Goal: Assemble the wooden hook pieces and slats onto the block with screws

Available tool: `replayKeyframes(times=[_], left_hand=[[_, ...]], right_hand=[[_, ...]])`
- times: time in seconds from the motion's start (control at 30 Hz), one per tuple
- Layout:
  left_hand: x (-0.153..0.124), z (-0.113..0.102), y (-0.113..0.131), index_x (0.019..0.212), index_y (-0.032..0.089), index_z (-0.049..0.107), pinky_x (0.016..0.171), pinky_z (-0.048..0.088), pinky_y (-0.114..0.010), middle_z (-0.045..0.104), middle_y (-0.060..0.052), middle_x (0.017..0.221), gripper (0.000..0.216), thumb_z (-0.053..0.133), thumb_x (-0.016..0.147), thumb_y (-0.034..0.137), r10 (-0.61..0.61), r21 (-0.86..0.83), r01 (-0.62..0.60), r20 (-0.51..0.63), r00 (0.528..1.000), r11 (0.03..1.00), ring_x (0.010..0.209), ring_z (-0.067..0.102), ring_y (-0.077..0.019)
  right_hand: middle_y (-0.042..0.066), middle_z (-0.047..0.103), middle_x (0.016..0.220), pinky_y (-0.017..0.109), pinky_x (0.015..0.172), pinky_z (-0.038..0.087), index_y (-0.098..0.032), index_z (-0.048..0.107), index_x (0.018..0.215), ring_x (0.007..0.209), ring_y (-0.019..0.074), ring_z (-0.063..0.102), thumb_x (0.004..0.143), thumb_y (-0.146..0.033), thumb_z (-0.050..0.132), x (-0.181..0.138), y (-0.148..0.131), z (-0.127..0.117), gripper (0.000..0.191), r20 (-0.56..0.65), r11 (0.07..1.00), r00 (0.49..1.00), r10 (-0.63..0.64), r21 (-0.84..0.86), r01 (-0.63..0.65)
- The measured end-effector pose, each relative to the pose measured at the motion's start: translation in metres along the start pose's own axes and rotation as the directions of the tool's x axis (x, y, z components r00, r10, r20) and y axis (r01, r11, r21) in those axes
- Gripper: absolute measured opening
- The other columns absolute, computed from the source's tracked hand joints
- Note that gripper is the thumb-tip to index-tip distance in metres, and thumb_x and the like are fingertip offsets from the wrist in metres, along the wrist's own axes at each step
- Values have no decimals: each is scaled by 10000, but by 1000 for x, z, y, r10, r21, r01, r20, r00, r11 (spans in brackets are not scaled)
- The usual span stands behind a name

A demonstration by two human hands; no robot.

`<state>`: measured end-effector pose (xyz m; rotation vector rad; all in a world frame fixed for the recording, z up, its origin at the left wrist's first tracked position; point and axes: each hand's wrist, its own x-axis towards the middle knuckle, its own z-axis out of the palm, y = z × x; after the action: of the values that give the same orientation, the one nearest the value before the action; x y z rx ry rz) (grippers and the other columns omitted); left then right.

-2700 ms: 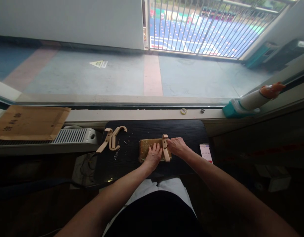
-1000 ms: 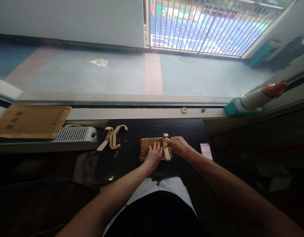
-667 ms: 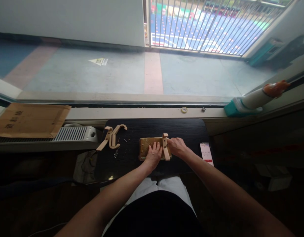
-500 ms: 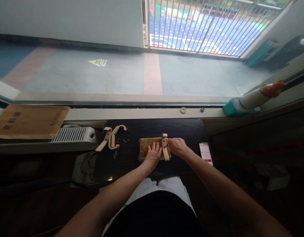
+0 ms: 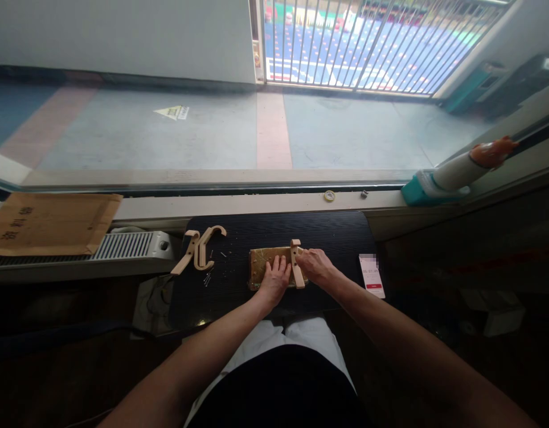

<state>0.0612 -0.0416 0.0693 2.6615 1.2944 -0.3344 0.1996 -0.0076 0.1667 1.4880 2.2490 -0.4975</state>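
Note:
On the black table a tan, plastic-wrapped block [image 5: 258, 270] lies flat, with a pale wooden hook [image 5: 297, 274] standing across its right end. My left hand [image 5: 277, 279] rests on top of the block, fingers stretched out, just left of the hook. Curled against the hook's right side, my right hand [image 5: 316, 264] has its fingers pinched together; what they hold is hidden. Small dark holes show in the hook's face. Two more pieces, a wooden hook [image 5: 207, 249] and a shorter wooden piece [image 5: 188, 252], lie at the table's left.
Several loose screws [image 5: 207, 277] lie near the left wooden pieces. A phone [image 5: 371, 276] with a timer is at the table's right edge. The sill holds a tape roll [image 5: 330, 196] and a teal-based object [image 5: 423, 187]. A cardboard sheet [image 5: 56, 220] covers part of the radiator [image 5: 127, 244].
My right hand has shifted slightly left, closer against the hook. A small dark thing seen at the hook before is now covered or gone. My left hand stays on the block.

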Motion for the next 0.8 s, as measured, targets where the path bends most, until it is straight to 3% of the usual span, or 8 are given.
replayKeyframes(times=[0.23,0.33,0.47,0.57,0.67,0.8], left_hand=[[1,2,1,1311,126,454,979,321,-557,355,-211,1412,458,284,887,94,-3,-12,3,5,1000,1000,1308,323,-333],[1,4,0,1310,122,453,972,326,-554,356,-213,1411,455,282,889,104,-3,9,3,4,1000,1000,1302,328,-342],[1,5,-1,1308,134,458,972,329,-550,360,-203,1412,452,290,889,110,7,9,-7,3,1000,1000,1304,327,-339],[1,4,-1,1310,127,456,979,326,-550,361,-205,1410,455,291,887,100,2,4,-2,0,1000,1000,1308,321,-335],[1,4,-1,1316,124,450,980,327,-553,357,-209,1411,458,292,887,99,0,8,0,-3,1000,1000,1306,322,-341],[1,3,0,1319,126,447,976,330,-558,354,-210,1412,457,290,890,106,3,4,-3,-7,1000,1000,1303,327,-346]], right_hand=[[116,695,957,252,743,465,-187,664,972,893,188,648,894,-240,398,-2,8,8,282,91,974,976,196,97,-205],[117,689,976,255,744,464,-193,659,993,909,189,643,900,-258,385,-3,10,8,297,88,966,971,223,111,-232],[117,682,941,256,711,472,-191,642,1018,868,191,650,905,-199,376,-7,13,4,289,30,984,985,173,29,-173],[134,670,955,265,715,477,-169,650,982,884,202,643,899,-143,371,-11,12,-1,292,-20,998,999,45,-54,-46],[152,677,920,265,708,481,-125,669,916,876,213,645,876,-91,382,-11,8,-4,291,-13,996,999,-41,-79,40],[156,695,844,262,698,481,-96,685,866,846,222,656,842,-75,433,-4,2,-3,254,29,996,998,-49,-67,50]])
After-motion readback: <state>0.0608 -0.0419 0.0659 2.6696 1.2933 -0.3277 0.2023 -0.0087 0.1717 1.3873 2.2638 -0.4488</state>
